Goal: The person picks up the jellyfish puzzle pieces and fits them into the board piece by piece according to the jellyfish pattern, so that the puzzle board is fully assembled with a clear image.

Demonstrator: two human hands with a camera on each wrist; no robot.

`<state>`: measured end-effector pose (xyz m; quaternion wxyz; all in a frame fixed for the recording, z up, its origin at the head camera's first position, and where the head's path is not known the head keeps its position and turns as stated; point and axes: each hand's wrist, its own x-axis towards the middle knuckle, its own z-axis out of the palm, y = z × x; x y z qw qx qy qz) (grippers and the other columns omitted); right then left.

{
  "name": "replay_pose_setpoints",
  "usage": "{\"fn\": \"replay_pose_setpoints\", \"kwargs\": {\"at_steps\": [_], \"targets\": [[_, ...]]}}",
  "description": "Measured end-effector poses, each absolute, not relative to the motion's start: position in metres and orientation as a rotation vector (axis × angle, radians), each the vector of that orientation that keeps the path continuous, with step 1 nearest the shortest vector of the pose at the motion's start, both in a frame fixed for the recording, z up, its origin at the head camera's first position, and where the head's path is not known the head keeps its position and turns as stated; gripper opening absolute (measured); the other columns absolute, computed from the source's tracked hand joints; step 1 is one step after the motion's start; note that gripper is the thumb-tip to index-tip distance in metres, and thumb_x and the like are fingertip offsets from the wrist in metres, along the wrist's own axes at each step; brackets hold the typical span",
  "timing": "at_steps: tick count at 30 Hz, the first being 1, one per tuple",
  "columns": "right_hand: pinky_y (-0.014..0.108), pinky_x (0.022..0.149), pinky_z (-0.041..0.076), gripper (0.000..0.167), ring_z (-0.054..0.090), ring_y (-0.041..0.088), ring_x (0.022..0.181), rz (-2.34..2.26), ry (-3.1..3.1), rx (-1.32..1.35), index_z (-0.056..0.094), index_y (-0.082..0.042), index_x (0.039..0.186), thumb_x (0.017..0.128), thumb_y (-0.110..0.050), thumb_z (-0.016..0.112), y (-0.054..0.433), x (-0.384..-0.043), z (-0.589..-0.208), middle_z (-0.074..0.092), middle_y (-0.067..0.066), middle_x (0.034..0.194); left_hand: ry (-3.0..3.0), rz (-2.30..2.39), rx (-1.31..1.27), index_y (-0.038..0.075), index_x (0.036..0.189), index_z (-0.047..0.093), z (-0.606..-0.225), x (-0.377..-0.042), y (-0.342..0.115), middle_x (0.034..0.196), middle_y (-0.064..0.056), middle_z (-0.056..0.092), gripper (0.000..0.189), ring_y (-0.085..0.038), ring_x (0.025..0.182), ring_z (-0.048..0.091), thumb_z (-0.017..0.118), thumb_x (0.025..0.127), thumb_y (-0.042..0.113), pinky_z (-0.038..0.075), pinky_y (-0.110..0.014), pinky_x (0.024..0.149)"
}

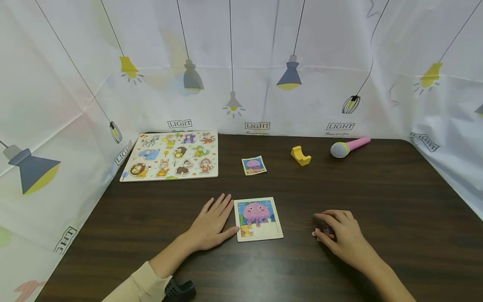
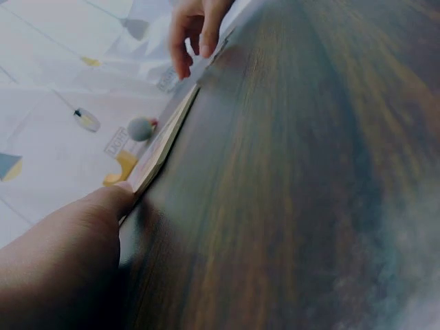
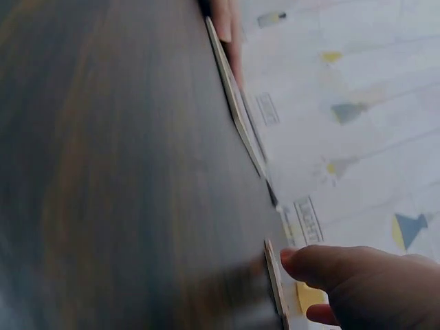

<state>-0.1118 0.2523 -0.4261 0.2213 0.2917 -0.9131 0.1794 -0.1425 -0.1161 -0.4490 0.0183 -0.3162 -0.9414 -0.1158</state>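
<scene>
A square wooden jigsaw board (image 1: 260, 219) with a pink jellyfish picture lies on the dark table; pale wood shows across much of its lower part. My left hand (image 1: 212, 223) lies flat at its left side, fingers straight, thumb against the board's edge. To the right of the board, my right hand (image 1: 345, 235) is over small jigsaw pieces (image 1: 316, 235) on the table. Its thumb and forefinger are apart, with pieces partly hidden under the fingers. In the right wrist view, a piece edge (image 3: 275, 282) shows close by a fingertip.
A small jellyfish picture card (image 1: 254, 165) lies behind the board. Farther back are a yellow curved block (image 1: 300, 156), a pink toy microphone (image 1: 349, 147) and, on the left, an animal peg puzzle (image 1: 171, 156). A white lamp-print curtain (image 1: 249, 50) borders the table.
</scene>
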Motion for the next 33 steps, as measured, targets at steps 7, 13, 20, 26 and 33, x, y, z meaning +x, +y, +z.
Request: {"fn": "replay_pose_setpoints", "kwargs": {"at_steps": [7,13,20,26,33], "targets": [[0.054,0.069,0.032,0.047,0.041,0.039,0.099,0.538,-2.607,0.696,0.062,-0.005,0.111,0.071,-0.025,0.078,0.274,-0.111,-0.426,0.054,0.018,0.111,-2.913,-0.363,-0.980,0.004,0.146,0.019,-0.448,-0.143,-0.115,0.152,-0.012,0.013,0.080,-0.025,0.139,0.007,0.027,0.091,0.062,0.006,-0.048,0.109],[0.054,0.072,0.028,0.045,0.037,0.039,0.103,0.550,-2.681,0.678,0.063,-0.009,0.111,0.073,-0.029,0.077,0.277,-0.108,-0.429,0.051,0.017,0.115,-2.931,-0.360,-0.986,0.005,0.146,0.017,-0.448,-0.143,-0.116,0.152,-0.011,0.011,0.081,-0.024,0.139,0.005,0.026,0.091,0.063,0.004,-0.046,0.109],[0.051,0.071,0.028,0.038,0.038,0.036,0.101,0.554,-2.661,0.697,0.066,-0.013,0.101,0.067,-0.026,0.081,0.276,-0.109,-0.434,0.053,0.014,0.112,-2.913,-0.377,-0.994,0.004,0.146,0.018,-0.450,-0.143,-0.117,0.152,-0.012,0.012,0.081,-0.024,0.139,0.005,0.027,0.091,0.063,0.005,-0.047,0.109],[0.047,0.069,0.027,0.035,0.038,0.033,0.100,0.568,-2.643,0.733,0.067,-0.014,0.099,0.067,-0.021,0.081,0.275,-0.110,-0.434,0.053,0.012,0.111,-2.907,-0.375,-0.993,0.004,0.146,0.018,-0.450,-0.143,-0.117,0.152,-0.012,0.012,0.081,-0.025,0.139,0.005,0.026,0.091,0.063,0.005,-0.047,0.109],[0.056,0.073,0.026,0.038,0.034,0.040,0.104,0.591,-2.696,0.760,0.064,-0.017,0.109,0.074,-0.019,0.076,0.275,-0.108,-0.435,0.048,0.018,0.119,-2.909,-0.361,-0.991,0.004,0.146,0.018,-0.450,-0.143,-0.116,0.152,-0.012,0.011,0.082,-0.024,0.139,0.005,0.026,0.091,0.063,0.004,-0.047,0.109]]}}
